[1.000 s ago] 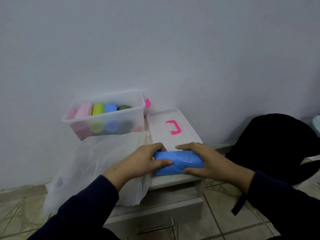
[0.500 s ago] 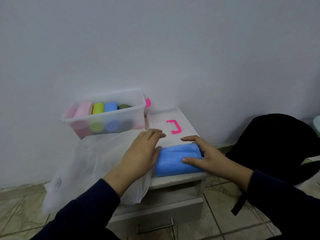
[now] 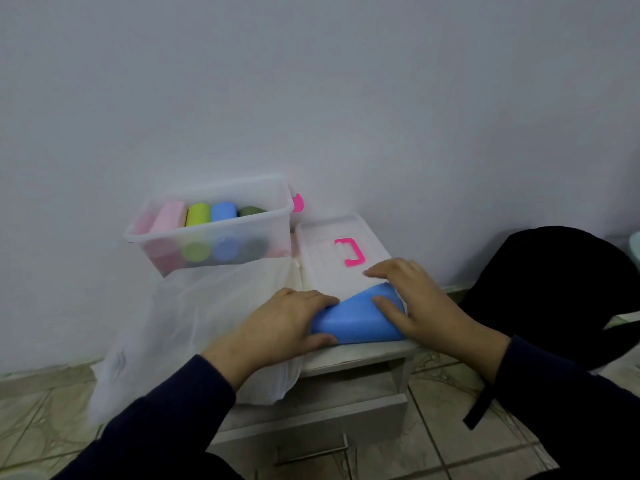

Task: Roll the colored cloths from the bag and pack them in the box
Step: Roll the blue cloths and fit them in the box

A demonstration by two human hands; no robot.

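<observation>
A blue cloth (image 3: 356, 318), partly rolled, lies near the front edge of a small white cabinet (image 3: 363, 351). My left hand (image 3: 284, 323) grips its left end, thumb under the front, fingers over the top. My right hand (image 3: 412, 299) lies flat over its right end with fingers spread. Behind on the left stands a clear plastic box (image 3: 277, 223) holding pink, green, blue and dark green rolls. A white plastic bag (image 3: 187, 323) drapes over the cabinet's left side.
The box's clear lid (image 3: 322, 258) with a pink handle (image 3: 351, 251) lies flat behind the blue cloth. A black bag (image 3: 554, 289) sits on the tiled floor to the right. A white wall rises close behind the cabinet.
My left hand came back from the bag onto the cloth's left end. The right hand slid further over the right end, and the cloth now tilts up at that side.
</observation>
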